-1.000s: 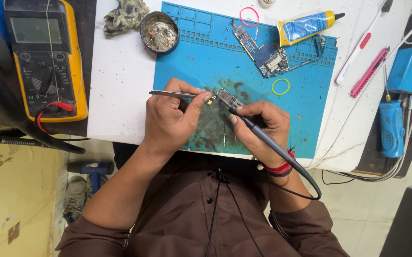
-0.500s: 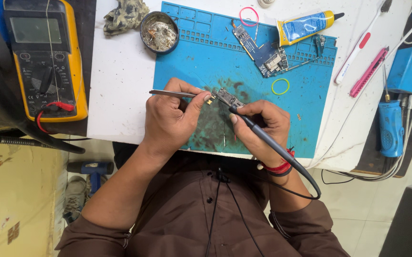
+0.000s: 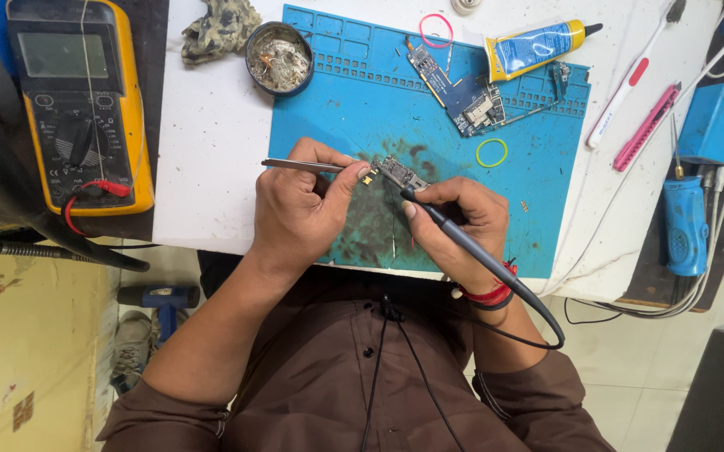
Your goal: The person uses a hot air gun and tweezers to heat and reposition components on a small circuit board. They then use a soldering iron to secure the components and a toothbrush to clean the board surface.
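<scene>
Nothing moved — tweezers [image 3: 303, 165] horizontal, soldering iron [image 3: 462, 244] diagonal

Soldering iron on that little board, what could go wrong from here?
1. The iron tip sits close to the right hand fingertips and the left hand; a slip could burn skin.
2. The tweezers pinch a tiny gold part beside the small board; it could flick away or land crooked.
3. The iron's cord loops off the table edge and might snag.
</scene>
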